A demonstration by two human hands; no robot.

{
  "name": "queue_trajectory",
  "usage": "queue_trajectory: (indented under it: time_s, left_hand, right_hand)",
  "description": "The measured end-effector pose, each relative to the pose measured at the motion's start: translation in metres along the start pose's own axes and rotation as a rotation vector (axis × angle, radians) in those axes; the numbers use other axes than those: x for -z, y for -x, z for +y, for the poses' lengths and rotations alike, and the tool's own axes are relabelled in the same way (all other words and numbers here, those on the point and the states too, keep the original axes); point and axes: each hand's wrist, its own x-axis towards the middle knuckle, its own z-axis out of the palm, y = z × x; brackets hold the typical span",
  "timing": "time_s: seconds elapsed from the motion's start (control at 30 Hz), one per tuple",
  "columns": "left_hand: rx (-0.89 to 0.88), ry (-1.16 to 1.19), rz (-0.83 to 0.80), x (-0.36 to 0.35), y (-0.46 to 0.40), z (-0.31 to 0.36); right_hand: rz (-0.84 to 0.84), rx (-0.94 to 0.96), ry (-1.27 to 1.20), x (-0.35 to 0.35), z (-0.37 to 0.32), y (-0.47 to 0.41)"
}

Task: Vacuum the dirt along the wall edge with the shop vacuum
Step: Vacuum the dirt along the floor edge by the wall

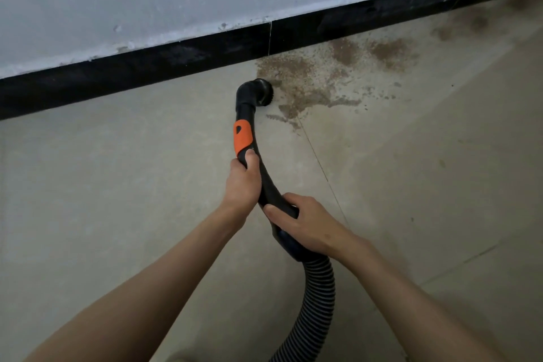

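Your left hand (242, 182) and right hand (302, 223) both grip the black vacuum wand (246, 132) at frame centre. Its brush nozzle (261, 88) touches the floor (117, 185) at the left edge of the brown dirt (296, 73), just below the black baseboard (147, 67).

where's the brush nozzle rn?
Head view, upper centre: the brush nozzle sits on the floor just below the black baseboard, at the left edge of the brown dirt patch.

Brush nozzle (261, 88) on floor (117, 185), just before baseboard (147, 67); dirt (308, 79) right of nozzle.
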Motion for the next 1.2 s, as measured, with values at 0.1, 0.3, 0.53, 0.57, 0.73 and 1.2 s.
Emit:
queue_trajectory:
  time_s: [0.1,0.3,0.53,0.57,0.73,1.2]
  left_hand:
    - [0.012,0.019,0.052,0.008,-0.006,0.002]
    - [0.026,-0.002,0.073,0.005,0.002,0.002]
    - [0.034,0.049,0.036,-0.006,0.045,-0.032]
    - [0.035,0.056,0.029,-0.009,0.049,-0.033]
    - [0.024,0.024,-0.062,-0.022,0.043,-0.016]
    - [0.011,0.034,-0.028,-0.024,0.053,-0.019]
  right_hand:
    - [-0.035,0.021,0.007,-0.001,-0.009,-0.007]
    - [-0.058,0.039,-0.011,0.002,-0.007,0.001]
    - [-0.092,-0.005,0.053,-0.004,0.021,0.043]
    - [-0.085,-0.010,0.059,-0.004,0.024,0.047]
    - [0.025,-0.013,0.014,0.003,0.023,0.051]
    - [-0.019,-0.004,-0.041,0.006,0.026,0.059]
